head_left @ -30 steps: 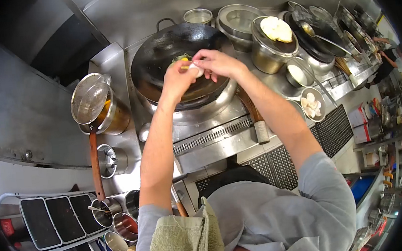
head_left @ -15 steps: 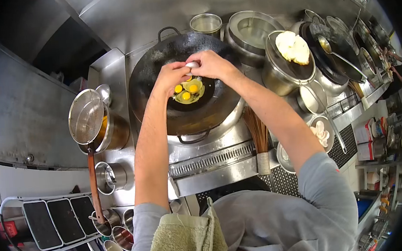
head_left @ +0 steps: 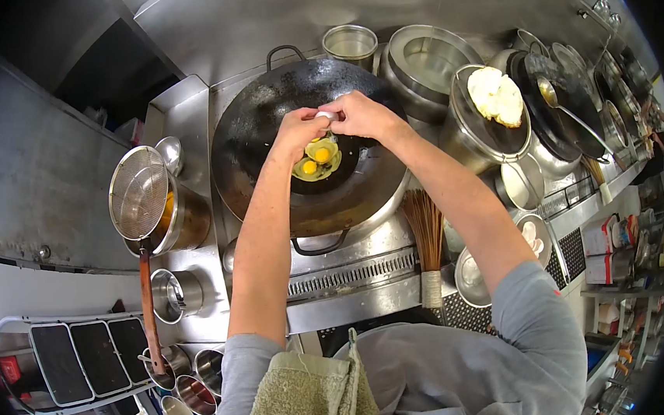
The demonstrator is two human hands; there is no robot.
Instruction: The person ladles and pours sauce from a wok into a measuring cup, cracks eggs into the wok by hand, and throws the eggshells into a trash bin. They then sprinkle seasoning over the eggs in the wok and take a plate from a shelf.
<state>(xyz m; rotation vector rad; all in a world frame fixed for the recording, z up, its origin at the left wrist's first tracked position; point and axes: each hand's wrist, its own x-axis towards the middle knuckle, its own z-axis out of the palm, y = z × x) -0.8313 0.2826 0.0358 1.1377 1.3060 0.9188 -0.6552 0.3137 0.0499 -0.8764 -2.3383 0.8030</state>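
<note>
Over the black wok, my left hand and my right hand are closed around an egg, fingertips meeting on its shell. Only a small white part of the shell shows between the fingers. Below them, raw cracked eggs lie together in the wok, with yellow yolks and clear whites. My left hand hides part of them. The wok's near handle points toward my body.
Right of the wok, a fried egg piece lies on a strainer over a pot. A bamboo brush stands at the stove's front edge. Left is a wooden-handled strainer on a pot. A ladle rests far right.
Both hands have stayed together on the egg, shifted slightly to the right in view. Less of its shell shows now, and the leftmost yolk has gone behind my left hand.
</note>
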